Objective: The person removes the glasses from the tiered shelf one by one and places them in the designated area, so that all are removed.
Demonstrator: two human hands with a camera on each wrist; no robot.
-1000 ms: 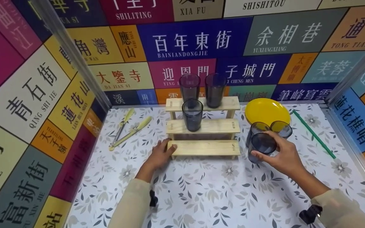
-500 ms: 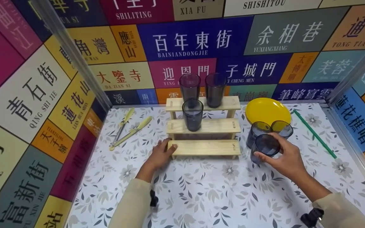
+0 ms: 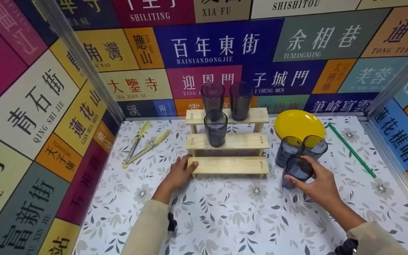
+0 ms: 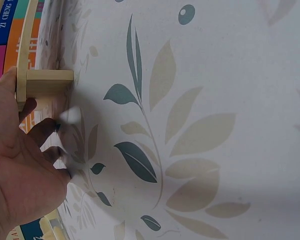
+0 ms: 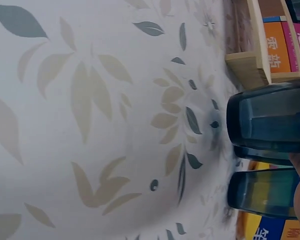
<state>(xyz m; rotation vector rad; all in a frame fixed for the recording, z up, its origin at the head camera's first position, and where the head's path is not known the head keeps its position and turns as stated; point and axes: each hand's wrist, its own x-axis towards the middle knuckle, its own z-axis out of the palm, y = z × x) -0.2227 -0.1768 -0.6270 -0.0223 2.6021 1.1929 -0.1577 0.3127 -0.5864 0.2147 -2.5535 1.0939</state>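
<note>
Held tumbler: the smoky-dark tumbler (image 3: 299, 168) is upright or nearly so, right of the three-tier wooden stand (image 3: 230, 164); whether its base touches the cloth, I cannot tell.
Right hand: the right hand (image 3: 321, 182) grasps that tumbler, thumb and fingers on opposite sides near the rim, which probably keeps it level.
Left hand: at the stand's left end, the left hand (image 3: 179, 174) pinches the bottom tier, thumb on top, presumably so the stand cannot slide.
Tumblers on the stand: two (image 3: 212, 97) (image 3: 241, 101) on the top tier, one (image 3: 215, 129) at the middle tier's left, all upright (the stepped tiers likely keep the front one from hiding those behind).
Loose tumblers: two more (image 3: 289, 154) (image 3: 315, 145) right of the stand, side by side, seemingly grouped within reach.
Yellow plate: the plate (image 3: 298, 122) lies right of the stand, behind the loose tumblers.
Green stick: the stick (image 3: 352, 150) lies farther right of the stand.
Tongs: the yellow-handled tongs (image 3: 159, 140) lie spread left of the stand, apart from both hands.
</note>
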